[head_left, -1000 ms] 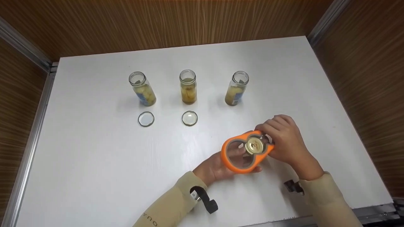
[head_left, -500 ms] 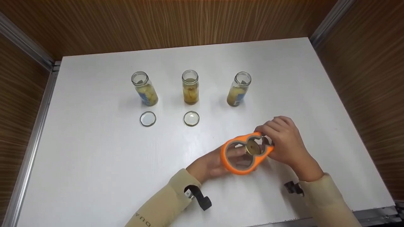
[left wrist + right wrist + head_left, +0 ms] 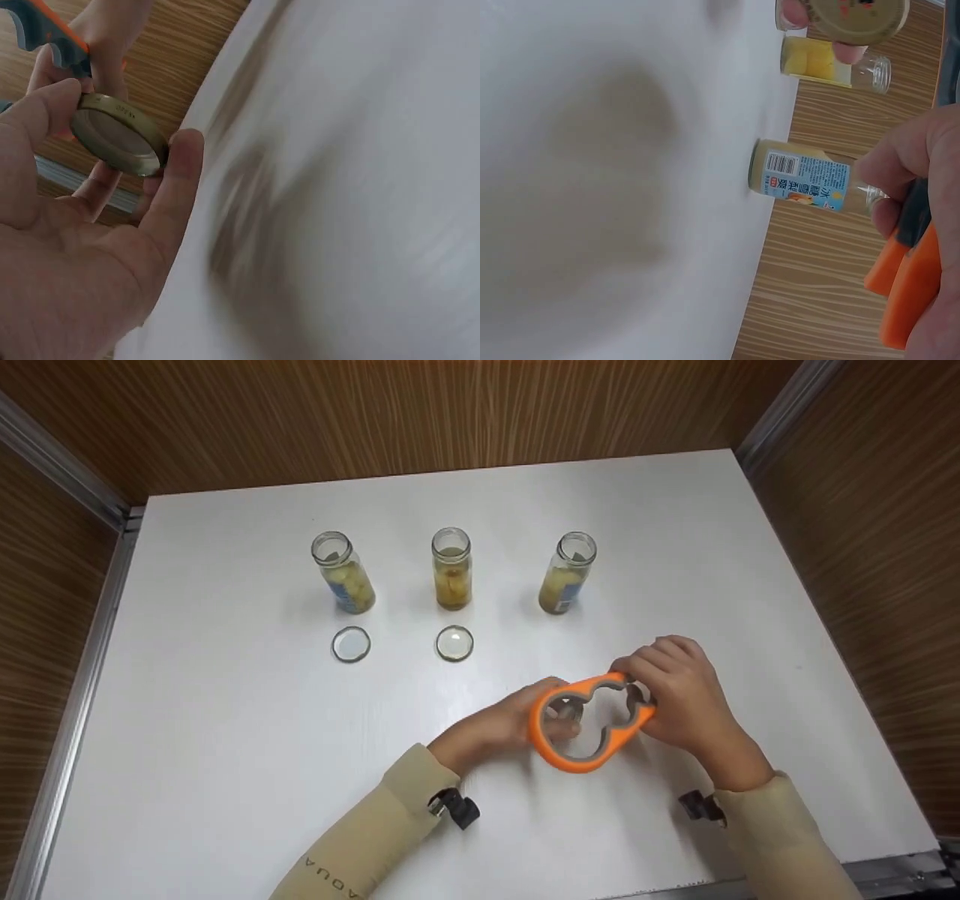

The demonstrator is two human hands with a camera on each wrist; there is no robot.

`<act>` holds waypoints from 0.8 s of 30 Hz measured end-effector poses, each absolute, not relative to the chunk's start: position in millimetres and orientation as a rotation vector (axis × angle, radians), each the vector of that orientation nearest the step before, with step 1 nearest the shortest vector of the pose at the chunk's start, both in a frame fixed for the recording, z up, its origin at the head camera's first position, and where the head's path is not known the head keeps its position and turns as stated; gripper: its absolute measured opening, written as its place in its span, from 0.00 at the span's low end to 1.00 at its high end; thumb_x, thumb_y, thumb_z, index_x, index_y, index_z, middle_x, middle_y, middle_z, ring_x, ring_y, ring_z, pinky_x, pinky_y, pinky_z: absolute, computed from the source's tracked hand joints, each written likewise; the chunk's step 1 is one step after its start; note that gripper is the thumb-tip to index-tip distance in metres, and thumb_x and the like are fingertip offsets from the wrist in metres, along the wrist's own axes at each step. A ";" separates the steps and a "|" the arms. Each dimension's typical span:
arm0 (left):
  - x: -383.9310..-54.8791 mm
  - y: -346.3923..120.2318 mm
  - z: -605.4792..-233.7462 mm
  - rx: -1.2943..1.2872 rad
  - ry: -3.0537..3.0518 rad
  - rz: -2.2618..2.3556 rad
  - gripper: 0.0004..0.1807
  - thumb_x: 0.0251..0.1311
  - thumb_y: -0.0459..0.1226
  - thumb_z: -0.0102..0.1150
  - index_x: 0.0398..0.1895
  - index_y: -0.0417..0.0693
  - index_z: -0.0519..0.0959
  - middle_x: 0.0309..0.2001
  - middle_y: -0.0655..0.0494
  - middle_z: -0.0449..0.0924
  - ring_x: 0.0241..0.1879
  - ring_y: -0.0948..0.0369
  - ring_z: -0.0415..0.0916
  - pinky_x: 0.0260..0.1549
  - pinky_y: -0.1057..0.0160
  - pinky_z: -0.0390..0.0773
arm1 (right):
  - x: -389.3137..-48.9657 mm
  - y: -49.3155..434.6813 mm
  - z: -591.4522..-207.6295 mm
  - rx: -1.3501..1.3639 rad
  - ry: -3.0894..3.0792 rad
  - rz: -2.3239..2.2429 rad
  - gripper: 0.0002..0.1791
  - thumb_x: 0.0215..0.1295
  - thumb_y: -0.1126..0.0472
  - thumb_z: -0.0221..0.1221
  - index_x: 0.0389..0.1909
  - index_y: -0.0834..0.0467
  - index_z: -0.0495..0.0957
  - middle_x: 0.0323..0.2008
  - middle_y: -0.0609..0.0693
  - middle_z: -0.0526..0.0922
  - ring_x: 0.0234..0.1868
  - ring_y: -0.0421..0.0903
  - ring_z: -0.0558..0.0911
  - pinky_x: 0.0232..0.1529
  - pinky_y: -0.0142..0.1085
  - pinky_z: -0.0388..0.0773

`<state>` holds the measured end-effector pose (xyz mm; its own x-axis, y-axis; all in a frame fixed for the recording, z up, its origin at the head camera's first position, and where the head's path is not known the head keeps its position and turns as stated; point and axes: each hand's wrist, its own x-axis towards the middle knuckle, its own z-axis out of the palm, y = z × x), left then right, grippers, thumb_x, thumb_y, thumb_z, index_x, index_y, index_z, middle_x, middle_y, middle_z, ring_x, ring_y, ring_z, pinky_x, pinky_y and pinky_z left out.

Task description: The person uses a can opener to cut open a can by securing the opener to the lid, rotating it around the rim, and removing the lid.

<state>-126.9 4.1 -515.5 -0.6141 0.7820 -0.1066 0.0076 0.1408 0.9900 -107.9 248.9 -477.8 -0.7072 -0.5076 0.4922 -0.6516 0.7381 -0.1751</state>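
My left hand [image 3: 502, 725] holds a gold metal jar lid [image 3: 120, 135] by its edge, between thumb and fingertips. The lid's hollow underside shows in the left wrist view, its printed top [image 3: 859, 16] in the right wrist view. Through the large hole of an orange and grey jar opener [image 3: 581, 767], part of my left hand is visible. My right hand [image 3: 681, 694] grips that opener at its narrow end. Behind the hands stand three uncovered glass jars of yellowish fruit in liquid: left [image 3: 349, 585], middle [image 3: 452, 581] and right [image 3: 560, 585].
Two loose lids lie underside up on the white table [image 3: 225, 720], one before the left jar [image 3: 351, 645] and one before the middle jar [image 3: 454, 644]. Wood-grain panels [image 3: 420, 420] enclose the back and sides. Metal rails run along the table's edges.
The gold lid, seen earlier through the jar opener, has shifted left with my left hand and turned more edge-on. My left forearm has drawn leftward; my right hand keeps its grip nearly in place.
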 end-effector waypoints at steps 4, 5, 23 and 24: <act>-133.1 -3.3 -515.4 0.771 2.156 1.277 0.21 0.60 0.47 0.68 0.54 0.56 0.77 0.46 0.59 0.79 0.47 0.63 0.73 0.49 0.67 0.73 | -108.1 249.8 -478.1 0.874 -2.548 0.470 0.18 0.43 0.74 0.56 0.34 0.52 0.82 0.27 0.44 0.82 0.33 0.47 0.75 0.53 0.51 0.71; -134.0 -4.1 -515.5 0.802 2.242 1.210 0.22 0.61 0.48 0.68 0.56 0.55 0.76 0.48 0.58 0.78 0.47 0.62 0.73 0.50 0.65 0.74 | -108.1 249.7 -478.1 0.874 -2.544 0.471 0.18 0.43 0.74 0.56 0.34 0.52 0.82 0.27 0.44 0.82 0.32 0.47 0.75 0.52 0.51 0.71; -164.9 18.9 -514.9 0.972 2.741 0.573 0.24 0.68 0.38 0.60 0.67 0.54 0.73 0.57 0.51 0.71 0.51 0.53 0.68 0.48 0.58 0.79 | -109.7 251.7 -481.1 0.882 -2.512 0.429 0.17 0.46 0.72 0.51 0.32 0.51 0.81 0.25 0.43 0.80 0.31 0.46 0.75 0.50 0.49 0.72; -168.1 19.8 -515.3 0.971 2.746 0.574 0.25 0.67 0.40 0.61 0.67 0.53 0.72 0.57 0.52 0.71 0.52 0.53 0.69 0.48 0.57 0.79 | -109.7 251.4 -480.9 0.881 -2.516 0.427 0.17 0.46 0.72 0.51 0.32 0.51 0.81 0.26 0.43 0.80 0.31 0.46 0.75 0.51 0.49 0.72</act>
